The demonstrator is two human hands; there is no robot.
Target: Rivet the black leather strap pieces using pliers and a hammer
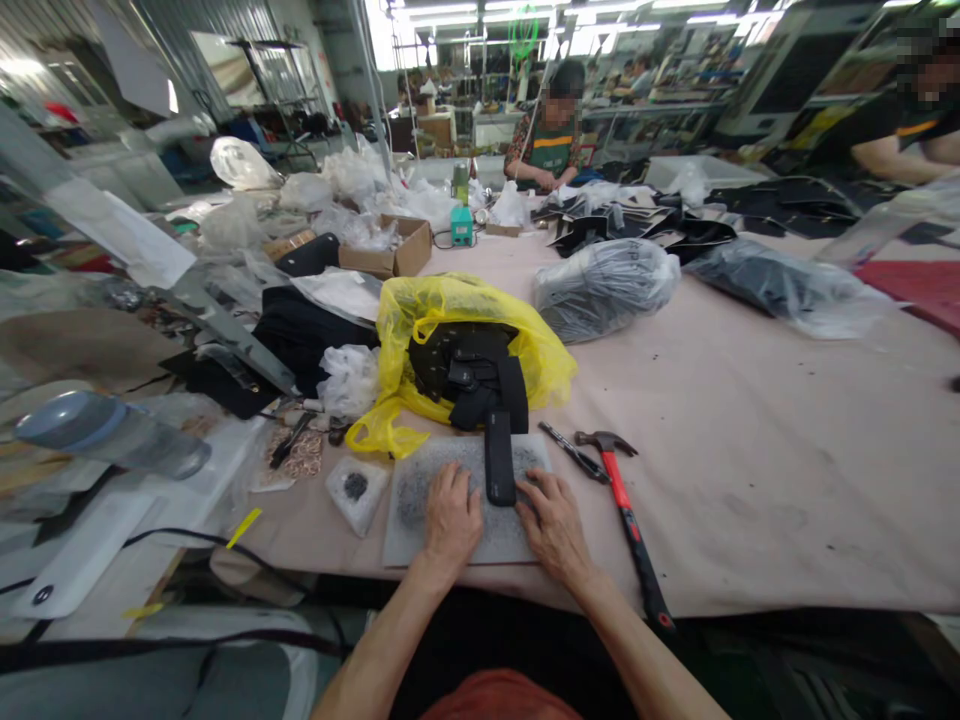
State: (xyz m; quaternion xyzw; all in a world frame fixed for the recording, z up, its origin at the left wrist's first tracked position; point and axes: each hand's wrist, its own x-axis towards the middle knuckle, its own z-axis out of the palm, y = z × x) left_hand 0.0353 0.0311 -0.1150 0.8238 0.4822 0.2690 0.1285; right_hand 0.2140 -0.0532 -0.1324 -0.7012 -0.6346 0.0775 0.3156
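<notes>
Black strip (500, 460) between left fingers (451, 482) and right fingers (551, 486)

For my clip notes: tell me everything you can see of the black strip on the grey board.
The black strip is flat, long and narrow, with rounded corners and tiny pale marks, unreadable; it looks like leather or coated fabric. It lies lengthwise away from the camera, its near part on the grey board, its far end meeting dark pieces spilling from the yellow bag. The right grip is close at its right edge; whether they touch is unclear.
</notes>
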